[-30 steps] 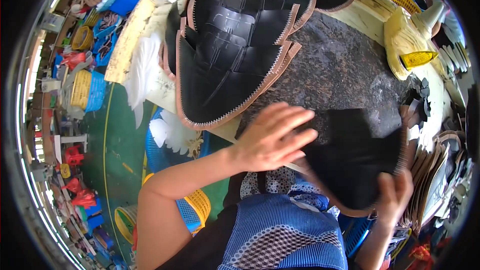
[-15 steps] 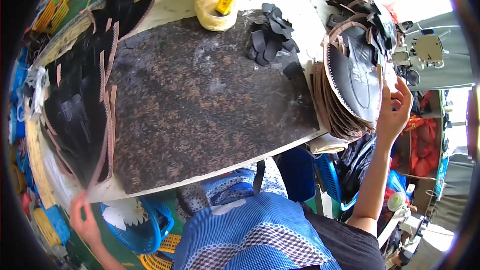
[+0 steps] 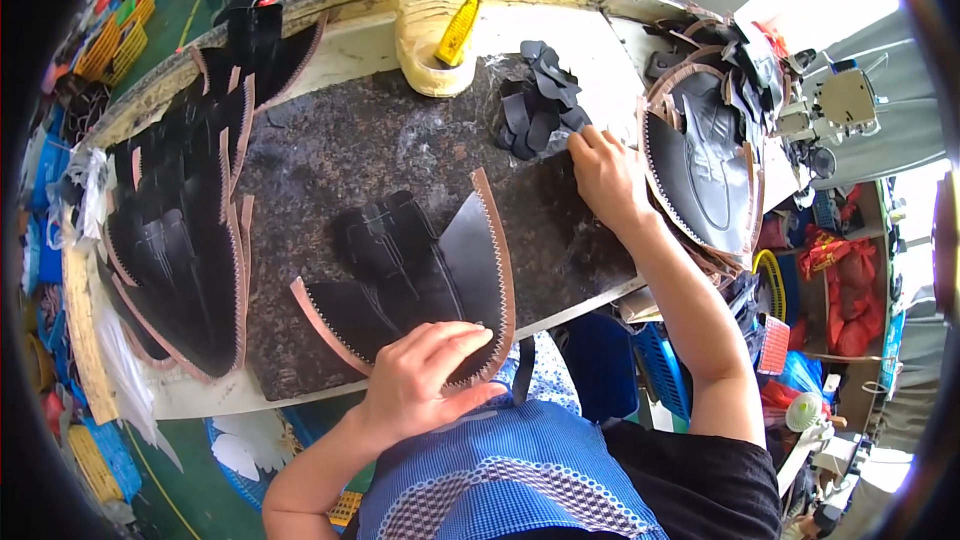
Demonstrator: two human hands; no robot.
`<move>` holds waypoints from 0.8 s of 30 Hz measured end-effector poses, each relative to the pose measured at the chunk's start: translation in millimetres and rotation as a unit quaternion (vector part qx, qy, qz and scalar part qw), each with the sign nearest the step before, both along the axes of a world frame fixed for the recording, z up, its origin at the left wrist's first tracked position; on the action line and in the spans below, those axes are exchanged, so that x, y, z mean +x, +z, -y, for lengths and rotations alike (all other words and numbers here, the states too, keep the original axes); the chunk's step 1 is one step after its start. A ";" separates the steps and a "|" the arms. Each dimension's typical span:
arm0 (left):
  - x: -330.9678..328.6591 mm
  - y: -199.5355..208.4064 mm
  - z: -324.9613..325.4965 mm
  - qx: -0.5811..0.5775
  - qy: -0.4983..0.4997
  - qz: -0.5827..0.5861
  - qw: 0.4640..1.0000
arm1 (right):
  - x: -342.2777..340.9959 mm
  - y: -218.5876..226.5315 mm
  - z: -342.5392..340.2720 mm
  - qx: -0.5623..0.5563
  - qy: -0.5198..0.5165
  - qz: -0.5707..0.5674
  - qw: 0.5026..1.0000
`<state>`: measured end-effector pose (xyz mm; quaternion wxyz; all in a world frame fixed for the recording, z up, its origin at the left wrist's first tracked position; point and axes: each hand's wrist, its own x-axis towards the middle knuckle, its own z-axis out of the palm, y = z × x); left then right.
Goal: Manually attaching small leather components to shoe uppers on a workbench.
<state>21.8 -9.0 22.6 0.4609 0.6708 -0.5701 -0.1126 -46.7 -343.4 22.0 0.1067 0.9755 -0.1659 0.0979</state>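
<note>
A broad black leather shoe-upper piece with a pinkish-tan border and pale zigzag stitching point(image 3: 465, 260) lay at the near edge of the cream-coloured tabletop point(image 3: 205, 395), left of that edge's middle, on a dark, mottled rectangular mat point(image 3: 330, 155). Its rounded end faced the near edge, and its two pointed wings opened toward the far edge on either side of a creased tongue.

The left hand point(image 3: 425, 370) was on that rounded end: its fingers, close together, lay over the stitched border, while the thumb stood apart from them just beside the rim. Whether the thumb pressed the leather from below was unclear.

The right hand point(image 3: 608, 178) was toward the right edge, fingers bent and held near one another, the tips at the near side of a loose pile of small, thin, dark-grey pieces point(image 3: 535, 105). Whether it pinched one of them did not show.

Along the left edge lay an overlapping row of black leather uppers with the same tan borders point(image 3: 180, 280). A stack of black, stitched uppers point(image 3: 705, 170) stood by the right edge. Near the middle of the far edge stood a rounded, cream, tape-wrapped stand point(image 3: 425, 25) carrying a slim yellow tool point(image 3: 460, 25).
</note>
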 end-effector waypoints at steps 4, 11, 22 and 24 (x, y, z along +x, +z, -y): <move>21.7 5.1 -22.8 0.010 0.032 0.086 0.996 | -6.0 17.5 -9.3 0.067 0.018 0.008 0.998; -3.2 -12.4 -35.6 0.059 0.050 0.097 0.992 | -7.4 21.1 -6.4 0.079 -0.024 -0.070 0.994; 6.9 8.0 -26.8 0.071 0.002 -0.607 0.792 | -12.3 58.6 -165.2 0.329 0.335 0.046 0.882; 2.6 6.6 -35.1 0.087 0.014 -0.591 0.802 | -14.7 48.4 -166.7 0.346 0.350 0.034 0.870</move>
